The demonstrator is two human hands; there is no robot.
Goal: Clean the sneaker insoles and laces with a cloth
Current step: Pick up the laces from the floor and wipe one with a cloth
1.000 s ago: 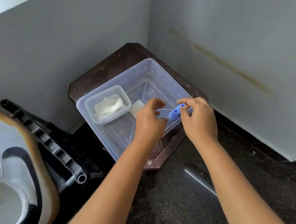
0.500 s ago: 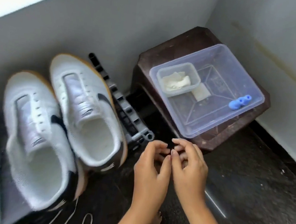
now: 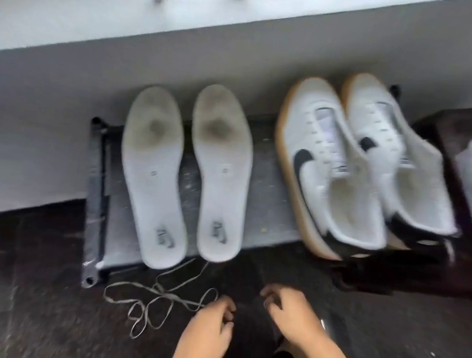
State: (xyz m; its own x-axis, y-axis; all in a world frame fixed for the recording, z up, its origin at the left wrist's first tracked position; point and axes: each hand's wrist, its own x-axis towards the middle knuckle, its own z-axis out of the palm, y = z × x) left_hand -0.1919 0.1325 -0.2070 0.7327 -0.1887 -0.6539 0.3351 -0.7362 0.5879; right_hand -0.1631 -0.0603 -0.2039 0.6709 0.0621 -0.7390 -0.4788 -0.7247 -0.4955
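Dark speckled stone floor [image 3: 39, 318], glossy. One grey flat mat [image 3: 259, 198] against wall. Two white sneakers [image 3: 343, 172], gum soles, black swoosh, side by side at mat's right. Two white insoles [image 3: 183, 173], elongated, grimy brown at toe ends, lying on mat. Two thin grey laces [image 3: 158, 296], tangled loops on floor just below insoles. Left hand [image 3: 206, 336] loosely curled at lace end, grip unclear. Right hand [image 3: 293, 313] curled, empty.

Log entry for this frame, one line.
insoles: out, side by side on mat | laces: loose on floor | left hand, right hand: empty, near laces | cloth: not in hand
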